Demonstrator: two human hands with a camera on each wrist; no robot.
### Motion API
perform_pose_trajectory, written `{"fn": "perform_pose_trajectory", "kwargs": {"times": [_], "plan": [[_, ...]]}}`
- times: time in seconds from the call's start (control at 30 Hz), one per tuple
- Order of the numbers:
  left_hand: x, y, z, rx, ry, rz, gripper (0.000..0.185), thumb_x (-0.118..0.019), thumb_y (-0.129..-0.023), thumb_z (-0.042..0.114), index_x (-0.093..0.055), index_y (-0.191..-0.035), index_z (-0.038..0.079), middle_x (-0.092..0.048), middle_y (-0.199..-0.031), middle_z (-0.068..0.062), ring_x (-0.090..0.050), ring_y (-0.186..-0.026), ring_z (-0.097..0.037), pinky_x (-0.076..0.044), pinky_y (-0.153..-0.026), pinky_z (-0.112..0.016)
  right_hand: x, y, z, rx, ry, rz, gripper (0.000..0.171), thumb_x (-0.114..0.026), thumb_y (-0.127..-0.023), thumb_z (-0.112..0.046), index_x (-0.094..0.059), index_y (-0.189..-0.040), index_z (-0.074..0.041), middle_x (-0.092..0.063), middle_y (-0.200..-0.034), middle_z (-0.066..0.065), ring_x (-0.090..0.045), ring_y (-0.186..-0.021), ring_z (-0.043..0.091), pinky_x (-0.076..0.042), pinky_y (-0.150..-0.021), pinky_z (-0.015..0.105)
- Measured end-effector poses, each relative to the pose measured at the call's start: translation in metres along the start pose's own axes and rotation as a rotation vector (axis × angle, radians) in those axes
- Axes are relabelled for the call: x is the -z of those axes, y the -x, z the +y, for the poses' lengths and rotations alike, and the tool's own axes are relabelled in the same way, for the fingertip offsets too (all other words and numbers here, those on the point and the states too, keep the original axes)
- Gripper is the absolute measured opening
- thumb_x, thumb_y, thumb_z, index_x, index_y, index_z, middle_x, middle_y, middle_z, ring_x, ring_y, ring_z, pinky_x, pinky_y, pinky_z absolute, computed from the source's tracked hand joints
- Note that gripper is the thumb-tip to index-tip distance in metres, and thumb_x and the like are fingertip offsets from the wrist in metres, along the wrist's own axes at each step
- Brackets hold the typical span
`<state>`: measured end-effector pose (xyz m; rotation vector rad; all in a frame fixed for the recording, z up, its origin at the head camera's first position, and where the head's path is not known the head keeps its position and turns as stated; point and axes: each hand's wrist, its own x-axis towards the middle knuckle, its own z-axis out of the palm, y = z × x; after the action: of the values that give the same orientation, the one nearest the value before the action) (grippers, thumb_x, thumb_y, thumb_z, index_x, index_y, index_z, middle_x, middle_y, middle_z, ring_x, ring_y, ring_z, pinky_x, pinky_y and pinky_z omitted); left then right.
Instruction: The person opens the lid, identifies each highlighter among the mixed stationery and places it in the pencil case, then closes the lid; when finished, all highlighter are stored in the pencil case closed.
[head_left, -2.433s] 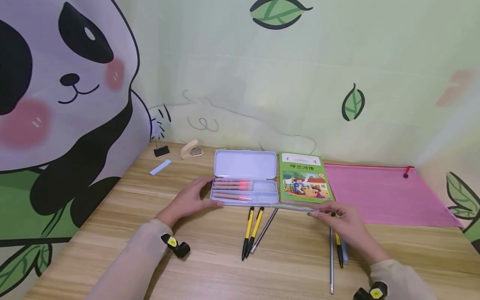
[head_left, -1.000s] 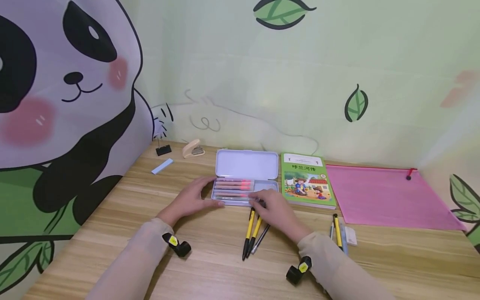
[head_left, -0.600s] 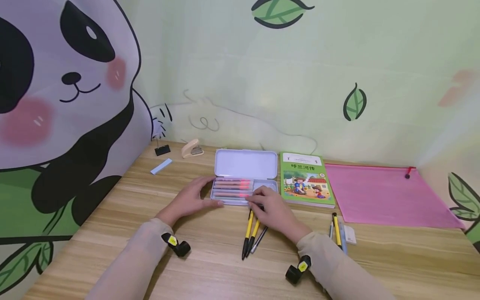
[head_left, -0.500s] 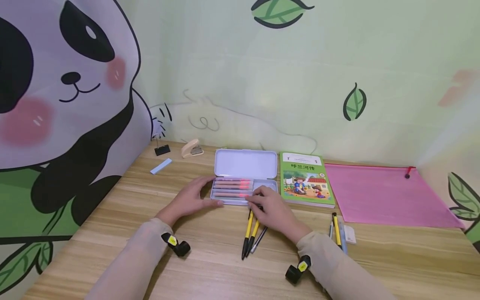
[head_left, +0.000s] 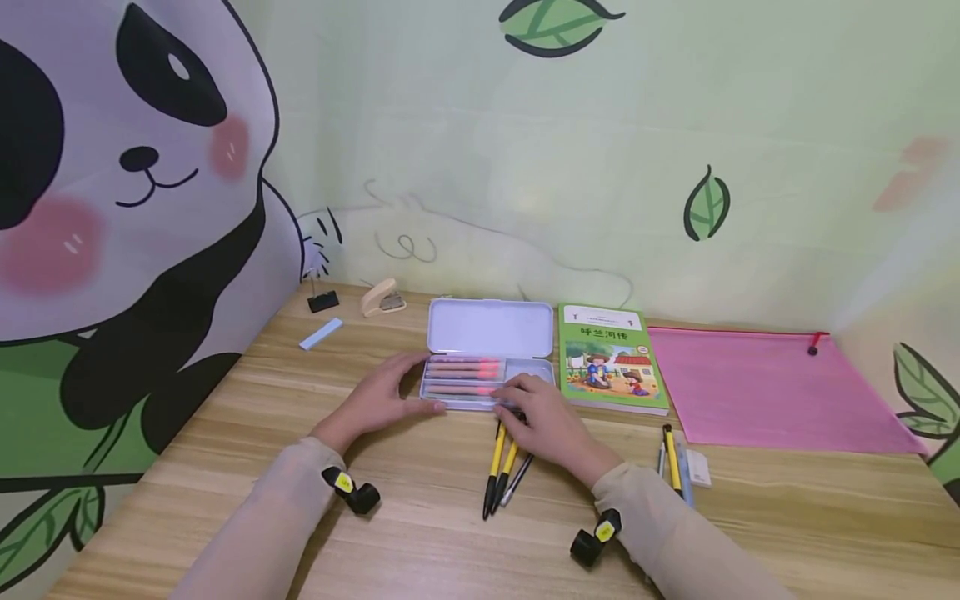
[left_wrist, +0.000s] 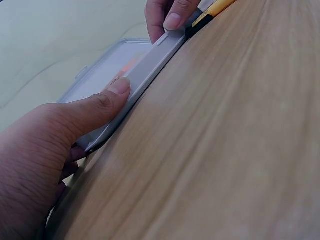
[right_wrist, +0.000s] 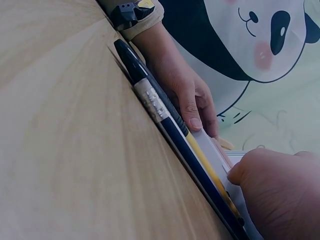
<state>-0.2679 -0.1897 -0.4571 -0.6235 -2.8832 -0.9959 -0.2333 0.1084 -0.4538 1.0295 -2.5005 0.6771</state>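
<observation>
A white pencil case lies with its lid up on the table. Several pinkish pens lie in its left compartments. My left hand grips the case's left end, thumb on the front wall. Over the front compartment is my right hand, fingers curled inside and thumb at the front rim. A slim greyish pen lies under those fingertips, mostly hidden; whether they pinch it cannot be seen. Two yellow-and-black pens and a dark silver-tipped pen lie in front of the case, partly beneath my right hand.
A green book and a pink zip pouch lie to the right. Nearer are another yellow pen and a white eraser. A stapler, a black binder clip and a light-blue strip sit at back left.
My right hand has carried the greyish pen from the book's front edge leftward into the case's front compartment. Its thumb and fingertips now stand slightly wider apart. The left hand has stayed put.
</observation>
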Motion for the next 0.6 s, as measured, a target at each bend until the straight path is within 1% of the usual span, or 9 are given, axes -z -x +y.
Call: {"fn": "perform_pose_trajectory", "kwargs": {"times": [0.23, 0.4, 0.6], "plan": [[-0.0011, 0.0004, -0.0008, 0.004, -0.007, 0.000, 0.099, -0.074, -0.074, 0.073, -0.042, -0.153, 0.023, -0.042, -0.156, -0.006, -0.036, -0.144, -0.030, -0.029, -0.117, -0.056, -0.0004, 0.0004, 0.0002, 0.006, -0.017, 0.031, 0.018, -0.068, -0.096, -0.020, -0.075, -0.110, -0.012, -0.067, -0.106, 0.001, -0.062, -0.094, 0.016, -0.055, -0.080, 0.032], [-0.0006, -0.0001, -0.0009, -0.003, 0.001, 0.000, 0.099, -0.074, -0.074, 0.072, -0.042, -0.153, 0.022, -0.042, -0.156, -0.006, -0.037, -0.144, -0.031, -0.030, -0.117, -0.057, 0.0011, -0.0001, -0.0013, -0.014, -0.047, 0.047, 0.016, -0.067, -0.097, -0.020, -0.074, -0.108, -0.012, -0.068, -0.104, -0.001, -0.061, -0.093, 0.014, -0.055, -0.080, 0.031], [-0.0005, -0.0001, -0.0004, 0.004, 0.002, -0.005, 0.100, -0.073, -0.073, 0.075, -0.042, -0.153, 0.023, -0.042, -0.156, -0.005, -0.037, -0.144, -0.029, -0.029, -0.117, -0.055, 0.0048, 0.0003, -0.0035, -0.051, -0.081, 0.049, 0.015, -0.066, -0.097, -0.019, -0.073, -0.106, -0.010, -0.068, -0.104, 0.000, -0.062, -0.095, 0.015, -0.056, -0.081, 0.031]]}}
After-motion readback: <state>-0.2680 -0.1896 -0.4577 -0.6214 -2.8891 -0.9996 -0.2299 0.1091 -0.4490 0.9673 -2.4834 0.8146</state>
